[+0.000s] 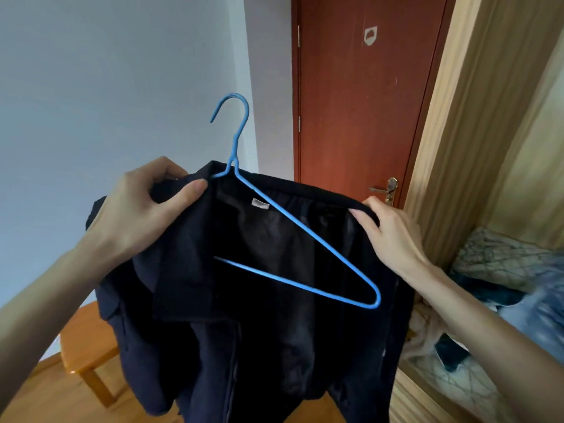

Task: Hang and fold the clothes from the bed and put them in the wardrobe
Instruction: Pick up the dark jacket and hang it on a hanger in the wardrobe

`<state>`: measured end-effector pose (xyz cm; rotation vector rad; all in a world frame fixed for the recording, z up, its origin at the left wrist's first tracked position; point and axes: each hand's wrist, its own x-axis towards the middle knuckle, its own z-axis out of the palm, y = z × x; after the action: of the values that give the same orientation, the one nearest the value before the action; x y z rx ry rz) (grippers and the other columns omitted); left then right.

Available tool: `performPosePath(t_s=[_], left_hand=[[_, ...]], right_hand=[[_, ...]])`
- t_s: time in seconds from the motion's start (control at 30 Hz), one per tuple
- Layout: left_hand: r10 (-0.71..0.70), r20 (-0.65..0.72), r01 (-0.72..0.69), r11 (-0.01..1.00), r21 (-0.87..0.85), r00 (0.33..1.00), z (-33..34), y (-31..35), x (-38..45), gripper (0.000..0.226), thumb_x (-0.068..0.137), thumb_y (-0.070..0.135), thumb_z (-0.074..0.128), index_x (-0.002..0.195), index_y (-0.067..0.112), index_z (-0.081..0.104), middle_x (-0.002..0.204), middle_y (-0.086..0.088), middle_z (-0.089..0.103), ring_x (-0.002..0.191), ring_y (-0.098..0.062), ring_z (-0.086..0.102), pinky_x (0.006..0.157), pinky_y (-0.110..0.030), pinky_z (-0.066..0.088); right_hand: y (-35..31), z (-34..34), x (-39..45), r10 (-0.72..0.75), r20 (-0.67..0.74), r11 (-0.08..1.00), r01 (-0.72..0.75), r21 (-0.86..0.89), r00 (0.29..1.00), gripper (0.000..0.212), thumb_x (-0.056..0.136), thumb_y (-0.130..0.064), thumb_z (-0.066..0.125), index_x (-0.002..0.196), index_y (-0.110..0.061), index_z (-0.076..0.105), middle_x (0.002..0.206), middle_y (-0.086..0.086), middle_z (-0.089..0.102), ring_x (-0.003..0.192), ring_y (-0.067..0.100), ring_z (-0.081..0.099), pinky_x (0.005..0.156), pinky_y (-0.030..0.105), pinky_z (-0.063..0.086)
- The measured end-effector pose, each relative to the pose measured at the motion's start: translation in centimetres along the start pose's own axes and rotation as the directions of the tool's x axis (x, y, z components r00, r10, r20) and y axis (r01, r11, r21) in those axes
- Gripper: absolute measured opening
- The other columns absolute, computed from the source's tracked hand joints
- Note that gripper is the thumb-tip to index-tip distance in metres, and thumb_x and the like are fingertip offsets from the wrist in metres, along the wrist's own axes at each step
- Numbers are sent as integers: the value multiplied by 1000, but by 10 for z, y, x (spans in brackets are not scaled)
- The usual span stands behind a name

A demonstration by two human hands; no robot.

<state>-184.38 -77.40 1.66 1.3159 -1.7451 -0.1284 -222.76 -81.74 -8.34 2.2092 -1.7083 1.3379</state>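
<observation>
The dark jacket (pixel 259 285) is in the middle of the frame, held up in the air by two hands. A blue hanger (pixel 300 239) sits partly inside it. The hook points up toward the top middle of the frame. One arm of the hanger is hidden under the cloth on the left. The other arm and its corner are still bare, lying over the open inside of the jacket.

The left hand (pixel 143 209) pinches the jacket's collar edge close to the hanger's neck, with thumb and fingers curled on the cloth. The right hand (pixel 387 233) holds the top edge of the jacket on the right, with its fingers curled over the cloth.

What could go wrong? The bare corner might miss the shoulder and slip out, because the jacket hangs loose and floppy. The jacket could then slide off the thin hanger. Its weight might also tip the hanger to one side.

The jacket looks thick and soft, and so dark it is almost black. Its lining looks thin and a little shiny, with a small pale tag near the neck. The hanger is thin and smooth, shaped like a triangle with a round hook.

A red-brown door (pixel 360 96) stands behind, and an orange wooden stool (pixel 82 346) is at the lower left.
</observation>
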Motion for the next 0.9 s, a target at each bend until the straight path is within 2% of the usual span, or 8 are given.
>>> performPosePath(t_s=[0.1,0.3,0.5,0.57,0.63,0.67,0.77,0.9], left_hand=[[-1,-58,5,997,79,998,1,-6,-5,37,85,61,73,95,26,67,90,12,73,86,1,65,74,-13,47],[59,-157,-27,980,199,986,6,-20,-13,41,81,60,75,87,22,65,81,8,71,76,-24,68,73,-41,54],[289,-271,-140,877,460,918,22,-17,-16,45,94,54,68,82,13,58,65,-2,60,57,-37,58,52,-44,46],[264,-311,-111,895,433,913,29,-6,-15,42,95,49,72,84,11,58,67,-4,61,59,-39,59,56,-43,44],[197,-336,-76,937,342,921,38,4,-11,39,93,49,73,87,13,58,70,-3,65,65,-39,62,63,-45,47],[176,-338,-70,950,305,924,42,8,-10,39,92,51,73,88,15,58,71,-2,66,67,-38,63,66,-47,49],[159,-320,-95,974,206,934,58,23,-11,39,89,56,73,87,20,58,72,2,67,70,-33,66,70,-50,54],[120,-350,-114,993,39,929,68,39,-13,37,85,52,80,84,21,61,73,10,68,72,-23,68,73,-47,55]], right_hand=[[-7,-7,19,-27,-10,998,26,-55,1000,36,107,-45,49,89,-14,55,54,-6,44,47,12,46,48,29,27],[-24,-35,52,-142,0,986,141,-90,990,30,102,-50,58,91,-24,67,56,-5,55,50,17,51,52,35,40],[-46,-74,67,-253,-16,927,238,-289,967,20,102,-40,62,108,-26,75,68,-1,66,58,21,56,53,28,33],[-55,-79,67,-185,3,962,182,-205,983,17,103,-34,62,110,-27,75,73,0,71,61,22,61,55,30,45],[-64,-82,64,-97,29,993,99,-71,995,17,103,-29,62,110,-24,77,87,2,77,81,27,70,74,42,57],[-68,-82,62,-72,30,997,72,-12,997,17,102,-26,63,108,-22,77,91,1,78,89,26,72,81,40,57],[-78,-85,53,-56,48,988,48,150,997,13,100,-22,65,103,-22,78,88,-11,78,84,2,74,73,21,57],[-72,-81,35,-123,140,935,67,349,982,17,102,-35,64,110,-28,77,86,-1,75,82,17,71,76,32,57]])
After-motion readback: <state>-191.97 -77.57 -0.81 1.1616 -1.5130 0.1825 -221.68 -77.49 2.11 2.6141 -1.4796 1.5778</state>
